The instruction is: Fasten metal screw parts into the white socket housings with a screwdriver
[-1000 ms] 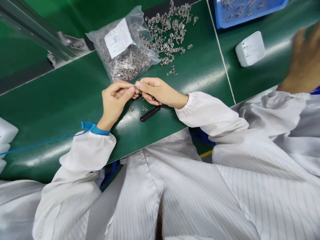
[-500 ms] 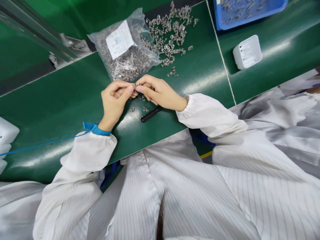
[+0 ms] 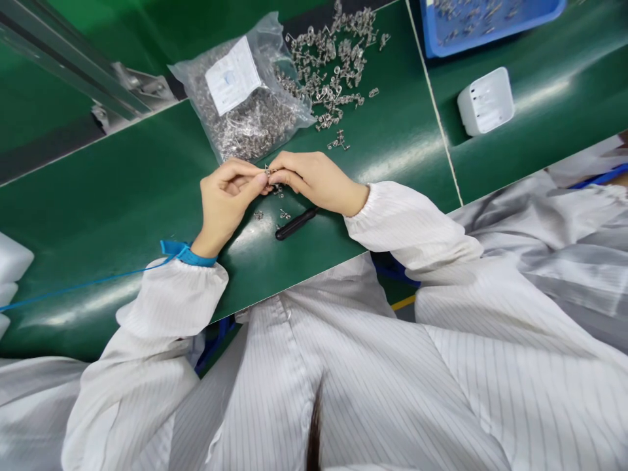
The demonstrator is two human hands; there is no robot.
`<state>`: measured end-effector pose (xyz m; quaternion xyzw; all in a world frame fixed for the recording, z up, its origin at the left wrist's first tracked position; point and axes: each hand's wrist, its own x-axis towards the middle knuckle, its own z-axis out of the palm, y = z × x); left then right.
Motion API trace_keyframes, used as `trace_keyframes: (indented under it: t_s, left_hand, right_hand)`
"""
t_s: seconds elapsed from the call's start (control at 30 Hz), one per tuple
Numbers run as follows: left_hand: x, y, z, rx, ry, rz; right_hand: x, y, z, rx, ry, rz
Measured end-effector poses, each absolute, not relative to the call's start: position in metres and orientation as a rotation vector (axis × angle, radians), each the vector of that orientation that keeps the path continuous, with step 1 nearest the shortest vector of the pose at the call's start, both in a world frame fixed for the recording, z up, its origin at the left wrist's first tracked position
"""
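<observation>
My left hand [image 3: 220,210] and my right hand [image 3: 321,183] meet fingertip to fingertip over the table. Pinched between them is a tiny shiny metal spring [image 3: 267,170], mostly covered by the fingers. Just under the fingertips lie a few loose springs [image 3: 278,190], and two small clusters of springs [image 3: 284,214] rest nearer to me. A black-handled tool [image 3: 296,224] lies below my right hand, its far end hidden. Behind my hands stands a clear plastic bag [image 3: 245,134] full of the same small metal parts, with a white label [image 3: 233,77] on it.
Loose springs [image 3: 338,65] spread in a heap right of the bag. A white plastic cup [image 3: 485,103] and a blue tray [image 3: 495,42] with metal parts stand at the right. A blue wrist strap [image 3: 191,254] trails its cord left, towards white containers [image 3: 12,258]. A metal frame [image 3: 73,59] rises at back left.
The fingers have shifted slightly on the small spring, and more of it shows above the fingertips. My right fingers are bent closer together. The things on the table have stayed in place.
</observation>
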<state>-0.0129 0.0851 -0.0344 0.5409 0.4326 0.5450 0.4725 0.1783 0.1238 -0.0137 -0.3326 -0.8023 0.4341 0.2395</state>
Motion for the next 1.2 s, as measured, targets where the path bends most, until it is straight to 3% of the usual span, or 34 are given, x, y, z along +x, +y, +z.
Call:
trace_keyframes:
  t_s: [0.47, 1.2]
  left_hand:
    - [-0.014, 0.088, -0.041, 1.292, 1.081, 1.344]
    - [-0.016, 0.088, -0.044, 1.281, 1.119, 1.344]
  right_hand:
    - [0.183, 0.123, -0.018, -0.995, -2.491, 0.753]
    - [0.184, 0.123, -0.017, -1.064, -2.575, 0.744]
